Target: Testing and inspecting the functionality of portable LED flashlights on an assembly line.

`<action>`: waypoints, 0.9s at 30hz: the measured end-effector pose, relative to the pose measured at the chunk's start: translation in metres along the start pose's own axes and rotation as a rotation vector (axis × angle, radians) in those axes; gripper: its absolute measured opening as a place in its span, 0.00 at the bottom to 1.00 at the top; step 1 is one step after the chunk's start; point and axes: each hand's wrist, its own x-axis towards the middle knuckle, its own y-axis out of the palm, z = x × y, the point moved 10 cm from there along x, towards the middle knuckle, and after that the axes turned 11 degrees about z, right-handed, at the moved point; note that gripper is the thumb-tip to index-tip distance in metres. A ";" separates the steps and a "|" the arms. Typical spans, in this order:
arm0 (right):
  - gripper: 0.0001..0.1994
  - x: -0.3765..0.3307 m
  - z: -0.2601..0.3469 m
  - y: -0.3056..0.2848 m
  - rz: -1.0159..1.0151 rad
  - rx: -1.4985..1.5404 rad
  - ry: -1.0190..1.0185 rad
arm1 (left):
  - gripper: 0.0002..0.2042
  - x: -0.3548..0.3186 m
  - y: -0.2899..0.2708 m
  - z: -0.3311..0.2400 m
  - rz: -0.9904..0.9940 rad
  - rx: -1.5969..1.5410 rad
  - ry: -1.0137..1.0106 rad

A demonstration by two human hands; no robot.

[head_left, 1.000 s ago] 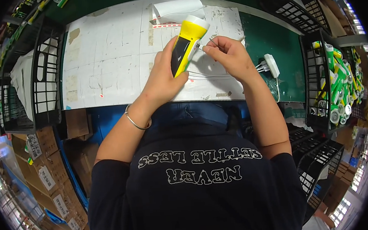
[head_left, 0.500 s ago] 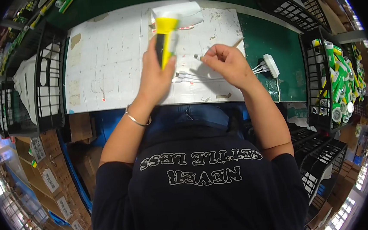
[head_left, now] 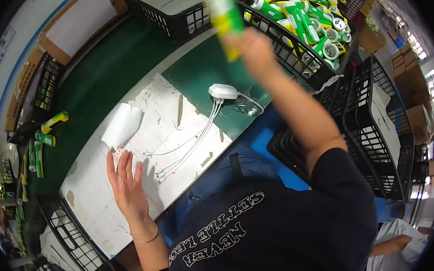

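Note:
My right hand (head_left: 255, 53) grips a yellow-and-green flashlight (head_left: 223, 13), blurred by motion, above the green table at the near-left edge of a black crate (head_left: 269, 38) full of similar flashlights. My left hand (head_left: 131, 188) hangs over the white board (head_left: 92, 201) with its fingers apart and nothing in them. Beside that hand lies a white, rolled sheet or sleeve (head_left: 123, 125). Several white charging cables (head_left: 190, 147) run across the board from a white charger block (head_left: 222, 91), their plugs loose near my left hand.
An empty-looking black crate (head_left: 167, 24) stands at the back, another (head_left: 69, 239) at the left end. Stacked black crates (head_left: 379, 128) are to my right. Several flashlights (head_left: 48, 129) lie on the far left. A person in light clothing (head_left: 396, 248) is at the lower right.
The flashlight has passed from my left hand to my right, which has swung right to the crate. The cable plug is released. My left hand has opened, and the view has turned right.

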 end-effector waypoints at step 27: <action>0.11 -0.027 -0.065 -0.175 -0.416 -0.969 0.054 | 0.43 0.267 -0.421 0.000 -0.372 1.887 -0.528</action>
